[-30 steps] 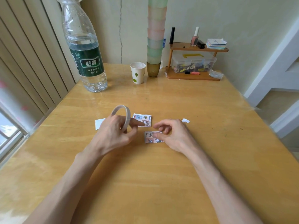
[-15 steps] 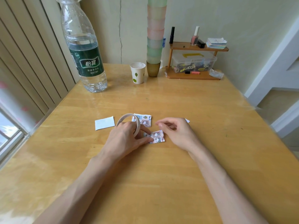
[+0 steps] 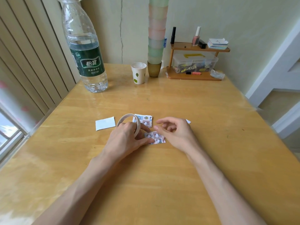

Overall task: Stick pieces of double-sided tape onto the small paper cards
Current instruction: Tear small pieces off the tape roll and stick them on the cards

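Here the left hand [image 3: 125, 141] grips the thin white tape roll [image 3: 128, 118], its thumb pressing the patterned square paper card [image 3: 156, 138] flat on the glossy wooden table [image 3: 211, 109]. The right hand [image 3: 176, 133] hovers just above the card, fingers loosely curled and holding nothing.

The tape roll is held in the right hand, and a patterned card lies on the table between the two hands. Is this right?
No: the head view shows the tape roll in the left hand, not the right hand. The patterned card does lie on the table between the two hands.
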Tool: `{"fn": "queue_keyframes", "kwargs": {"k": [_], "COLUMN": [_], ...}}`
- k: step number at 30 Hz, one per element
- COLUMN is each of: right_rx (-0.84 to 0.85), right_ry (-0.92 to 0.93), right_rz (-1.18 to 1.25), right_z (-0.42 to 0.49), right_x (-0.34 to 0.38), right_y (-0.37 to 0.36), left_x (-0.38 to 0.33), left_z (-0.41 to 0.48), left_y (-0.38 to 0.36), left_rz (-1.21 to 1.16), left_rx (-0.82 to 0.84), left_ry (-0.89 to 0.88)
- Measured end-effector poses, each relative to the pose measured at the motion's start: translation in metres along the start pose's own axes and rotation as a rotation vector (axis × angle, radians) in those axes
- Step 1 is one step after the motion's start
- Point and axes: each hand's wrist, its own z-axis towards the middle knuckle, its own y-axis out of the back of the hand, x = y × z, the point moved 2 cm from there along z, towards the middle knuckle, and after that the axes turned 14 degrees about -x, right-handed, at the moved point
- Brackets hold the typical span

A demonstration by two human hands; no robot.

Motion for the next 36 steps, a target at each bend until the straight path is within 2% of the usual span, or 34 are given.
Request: {"fn": "queue_keyframes", "kwargs": {"k": [5, 8, 10, 12, 18, 23, 29, 36], "right_rx": [0.040, 0.027, -0.057, -0.104, -0.112, -0.128, -0.232, -0.361], "right_ry": [0.080, -0.014, -0.051, -0.036, 0.292, 0.506, 0.653, 0.646], "right_rz": [-0.167, -0.014, 0.112, 0.108, -0.176, -0.310, -0.369, -0.373], "right_z": [-0.001, 0.003, 0.006, 0.007, 0.001, 0.009, 0.006, 0.002], "right_x": [-0.002, -0.006, -0.007, -0.007, 0.001, 0.001, 0.003, 0.012], "right_y": [-0.004, -0.003, 0.000, 0.000, -0.016, -0.030, -0.034, -0.031], "left_x": [0.000, 0.000, 0.000, 0.000, 0.003, 0.001, -0.002, 0.005], "left_z": [0.000, 0.000, 0.000, 0.000, 0.002, 0.001, 0.001, 0.004], "left_y": [0.001, 0.001, 0.001, 0.001, 0.006, 0.009, 0.013, 0.030], "left_rz": [-0.013, -0.011, -0.014, -0.026, -0.052, -0.056, -0.056, -0.144], "left_rx": [0.008, 0.015, 0.026, 0.031, 0.037, 0.022, 0.049, 0.203], "left_ry": [0.005, 0.012, 0.018, 0.016, 0.020, 0.013, 0.024, 0.080]}}
